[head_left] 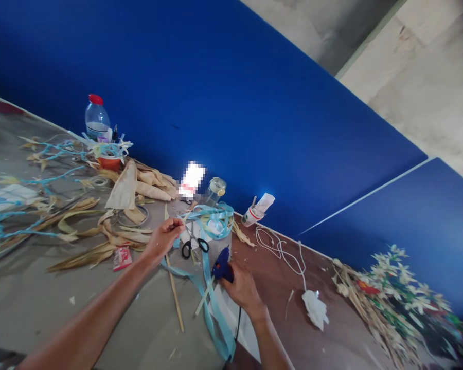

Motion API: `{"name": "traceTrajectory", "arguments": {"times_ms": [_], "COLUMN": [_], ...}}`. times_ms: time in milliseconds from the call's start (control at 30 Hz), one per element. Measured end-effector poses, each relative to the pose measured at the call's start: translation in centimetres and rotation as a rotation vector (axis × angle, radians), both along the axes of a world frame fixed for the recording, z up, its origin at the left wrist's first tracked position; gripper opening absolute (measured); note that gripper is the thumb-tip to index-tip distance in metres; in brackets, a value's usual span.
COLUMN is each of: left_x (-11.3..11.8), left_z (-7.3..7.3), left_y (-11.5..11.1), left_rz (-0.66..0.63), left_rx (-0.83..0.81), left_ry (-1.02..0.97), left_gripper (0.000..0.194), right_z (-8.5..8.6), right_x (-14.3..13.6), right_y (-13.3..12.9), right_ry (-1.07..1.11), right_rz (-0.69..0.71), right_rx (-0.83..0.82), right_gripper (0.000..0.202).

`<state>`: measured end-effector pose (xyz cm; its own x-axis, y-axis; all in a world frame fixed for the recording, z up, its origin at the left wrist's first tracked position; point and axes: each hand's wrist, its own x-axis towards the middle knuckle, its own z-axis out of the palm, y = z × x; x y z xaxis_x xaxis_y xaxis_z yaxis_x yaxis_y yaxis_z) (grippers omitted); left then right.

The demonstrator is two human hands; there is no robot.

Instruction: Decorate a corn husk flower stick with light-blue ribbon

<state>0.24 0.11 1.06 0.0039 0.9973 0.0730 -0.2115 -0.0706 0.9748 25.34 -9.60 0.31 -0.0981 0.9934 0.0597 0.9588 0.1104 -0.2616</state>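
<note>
My right hand point(242, 285) is wrapped round a dark blue hot glue gun point(223, 264). A pale glue stick point(203, 299) sticks out of its back, and a black cord point(238, 324) hangs below. My left hand point(168, 234) is pinched closed; what its fingertips hold is too small to make out. Close by these fingers lie black-handled scissors point(195, 246). Light blue ribbon point(219, 321) runs under the glue gun toward the front, and more of it is heaped in a loose coil point(226, 213). A thin stick point(175, 293) rests below my left wrist.
Dried corn husks point(154, 181) and blue-wrapped stems point(27, 226) cover the left side. Along the blue partition point(216, 103) stand a bottle point(96, 121), a bright phone screen point(192, 180), a jar point(216, 190) and a cup point(250, 216). A white cable point(281, 252) and artificial-looking flowers point(403, 282) lie right.
</note>
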Motion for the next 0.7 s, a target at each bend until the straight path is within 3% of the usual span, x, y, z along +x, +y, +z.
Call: {"name": "traceTrajectory", "arguments": {"times_ms": [167, 267, 367, 533, 700], "left_x": [0.0, 0.0, 0.0, 0.0, 0.1], "left_z": [0.6, 0.5, 0.2, -0.5, -0.7], "left_y": [-0.2, -0.2, -0.1, 0.3, 0.4], "left_rz": [-0.021, -0.047, -0.054, -0.045, -0.035], "left_rx": [-0.030, -0.032, -0.038, 0.000, -0.004], "left_ry": [0.006, 0.008, 0.028, 0.062, 0.076], "left_gripper": [0.024, 0.024, 0.024, 0.024, 0.023], "right_z": [1.2, 2.8, 3.7, 2.6, 1.8], "right_x": [0.7, -0.1, -2.8, -8.1, -10.0], "right_y": [-0.3, 0.1, 1.5, 4.2, 5.0], "right_ry": [0.052, 0.065, 0.160, -0.001, -0.198], "right_rz": [0.020, -0.010, -0.032, 0.027, 0.020], "right_rx": [-0.119, -0.044, 0.059, -0.015, -0.083], "right_gripper": [0.039, 0.028, 0.022, 0.016, 0.019]}}
